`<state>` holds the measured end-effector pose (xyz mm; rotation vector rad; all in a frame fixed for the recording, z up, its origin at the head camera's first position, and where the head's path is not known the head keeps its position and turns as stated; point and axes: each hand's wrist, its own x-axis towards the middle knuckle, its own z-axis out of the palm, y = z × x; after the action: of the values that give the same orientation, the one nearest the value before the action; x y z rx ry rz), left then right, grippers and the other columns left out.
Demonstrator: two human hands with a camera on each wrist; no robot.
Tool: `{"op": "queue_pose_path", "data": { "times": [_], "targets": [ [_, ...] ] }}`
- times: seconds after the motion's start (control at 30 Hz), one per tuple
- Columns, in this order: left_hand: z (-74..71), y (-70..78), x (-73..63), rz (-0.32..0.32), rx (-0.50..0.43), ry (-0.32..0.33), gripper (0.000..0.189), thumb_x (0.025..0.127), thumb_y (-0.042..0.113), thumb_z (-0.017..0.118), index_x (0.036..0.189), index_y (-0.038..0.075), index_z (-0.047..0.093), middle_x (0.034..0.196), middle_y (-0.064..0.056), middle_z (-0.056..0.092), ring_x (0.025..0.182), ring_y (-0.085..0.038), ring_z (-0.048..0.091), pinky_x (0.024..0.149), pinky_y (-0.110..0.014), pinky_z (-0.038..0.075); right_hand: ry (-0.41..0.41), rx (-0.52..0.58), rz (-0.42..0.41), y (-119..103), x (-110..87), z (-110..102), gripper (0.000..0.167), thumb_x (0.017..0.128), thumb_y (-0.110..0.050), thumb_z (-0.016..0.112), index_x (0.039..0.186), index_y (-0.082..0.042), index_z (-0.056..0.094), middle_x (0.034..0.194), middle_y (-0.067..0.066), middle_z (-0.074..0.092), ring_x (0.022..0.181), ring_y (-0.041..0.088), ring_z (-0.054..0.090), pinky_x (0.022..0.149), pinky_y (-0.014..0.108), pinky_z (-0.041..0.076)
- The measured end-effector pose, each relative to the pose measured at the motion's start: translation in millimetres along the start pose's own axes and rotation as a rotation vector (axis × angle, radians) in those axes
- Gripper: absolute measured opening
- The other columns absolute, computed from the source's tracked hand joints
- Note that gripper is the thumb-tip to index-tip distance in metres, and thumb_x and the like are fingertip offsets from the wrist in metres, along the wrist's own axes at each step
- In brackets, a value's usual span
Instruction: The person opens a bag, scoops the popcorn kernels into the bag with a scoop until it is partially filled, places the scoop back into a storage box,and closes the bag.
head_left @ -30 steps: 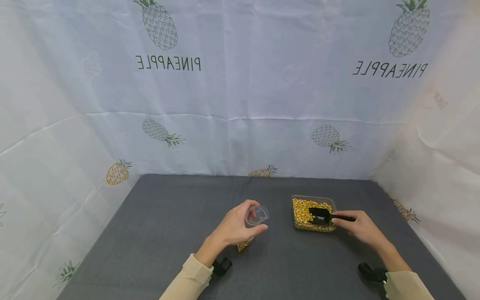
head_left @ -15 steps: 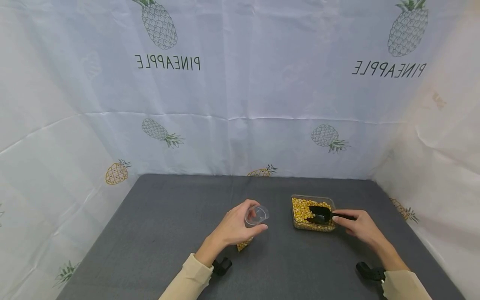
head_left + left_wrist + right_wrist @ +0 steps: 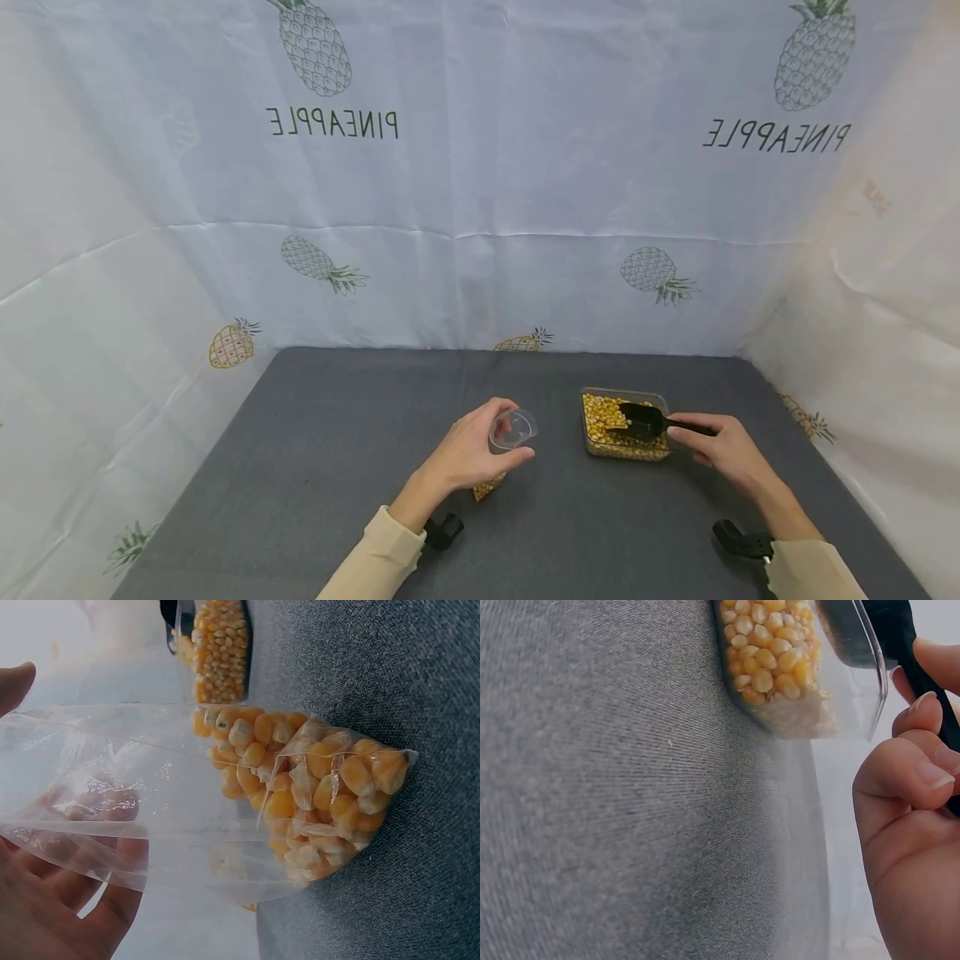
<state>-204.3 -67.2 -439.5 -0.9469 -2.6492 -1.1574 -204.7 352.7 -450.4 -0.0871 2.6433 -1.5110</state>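
Note:
My left hand [image 3: 474, 450] is curved round the top of a clear plastic bag [image 3: 202, 787], whose round mouth stands open. Yellow corn kernels [image 3: 322, 780] fill the bag's lower corner, close over the table. My right hand [image 3: 723, 450] grips the handle of a black scoop [image 3: 643, 419], fingers and thumb wrapped about it. The scoop's blade is at the kernels in a clear rectangular container [image 3: 626, 454], its tip towards the left. In the right wrist view the scoop's handle [image 3: 930, 682] shows between thumb and fingers, while the container's wall hides part of the blade.
A grey cloth-covered table [image 3: 322, 467] lies under both hands. White curtains with pineapple prints [image 3: 480, 167] hang at the back and both sides. Black straps with small cameras [image 3: 445, 532] sit on the wrists.
My right hand has shifted slightly up, and the scoop has tilted on its side among the kernels. The left hand and bag have stayed in place.

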Motion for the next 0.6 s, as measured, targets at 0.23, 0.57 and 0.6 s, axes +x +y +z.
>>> {"op": "queue_pose_path", "data": {
  "times": [0.23,0.57,0.6],
  "targets": [
    [0.0,0.5,-0.3,-0.002,-0.002,0.002,0.06,0.093,0.049,0.07,0.138,0.012,0.053,0.1,0.011,0.055,0.084,-0.006,0.052,0.069,-0.026,0.045,0.013,0.026,-0.021,-3.3,-3.9,-1.3,0.058,0.1,-0.031,0.067,0.141,0.008,0.054,0.059,-0.002,0.04,0.049,0.018,0.038,0.057,0.04,0.043],
    [-0.1,0.9,-0.5,0.002,0.005,0.006,0.061,0.093,0.049,0.071,0.138,0.012,0.053,0.099,0.011,0.055,0.084,-0.006,0.052,0.069,-0.027,0.045,0.05,0.004,-0.039,-7.7,-4.9,-2.1,0.058,0.101,-0.033,0.067,0.141,0.007,0.054,0.058,0.0,0.043,0.051,0.029,0.043,0.058,0.04,0.043],
    [0.0,0.7,-0.5,0.003,0.007,0.007,0.061,0.093,0.049,0.071,0.138,0.013,0.053,0.099,0.011,0.055,0.083,-0.006,0.052,0.069,-0.026,0.045,0.051,0.004,-0.042,-8.5,-5.1,-2.3,0.058,0.101,-0.033,0.066,0.141,0.007,0.055,0.058,0.0,0.043,0.051,0.03,0.043,0.058,0.04,0.043]
  ]
}}
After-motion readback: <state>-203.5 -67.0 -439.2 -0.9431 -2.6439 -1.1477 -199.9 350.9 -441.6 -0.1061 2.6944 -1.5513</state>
